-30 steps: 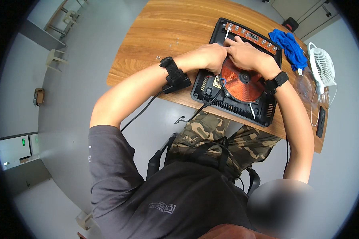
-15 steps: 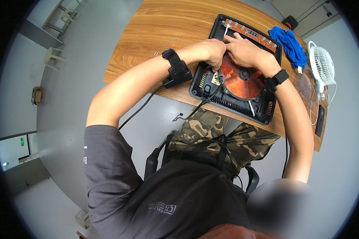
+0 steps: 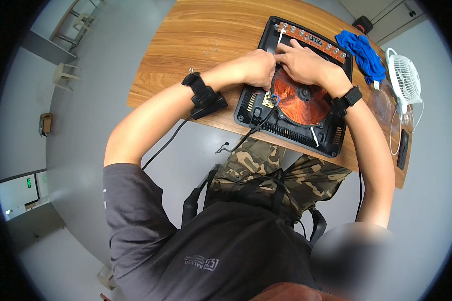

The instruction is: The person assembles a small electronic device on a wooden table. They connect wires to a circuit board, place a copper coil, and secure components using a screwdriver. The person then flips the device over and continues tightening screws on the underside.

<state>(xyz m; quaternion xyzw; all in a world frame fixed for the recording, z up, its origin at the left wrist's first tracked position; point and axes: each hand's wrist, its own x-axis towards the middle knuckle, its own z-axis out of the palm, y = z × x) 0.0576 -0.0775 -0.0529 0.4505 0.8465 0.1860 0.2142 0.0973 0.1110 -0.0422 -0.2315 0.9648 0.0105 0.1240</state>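
Note:
An opened induction cooker [image 3: 246, 95], a black shell with its parts bare, lies across the table's near edge. Its round copper coil [image 3: 302, 103] is in the middle, and a red circuit board [image 3: 326, 47] with a small display runs along the far end. My left hand [image 3: 260, 68] is closed at the coil's left side; whatever its fingers pinch is hidden. Over the far edge of the coil rests my right hand [image 3: 309, 65], fingers apart, a fingertip near the left knuckles. A white lead [image 3: 280, 37] rises from beyond the hands to the board.
Small screws [image 3: 211, 49] lie on the wooden table [image 3: 201, 27]. To the right are a blue cloth [image 3: 362, 56], a white fan [image 3: 405, 79] and a black bar-shaped object [image 3: 402, 149]. A black cord [image 3: 253, 131] hangs off the cooker's near-left side.
My left hand and wrist have shifted a little to the left. The right hand stays over the coil, its fingers slightly moved. The whole view has shifted slightly.

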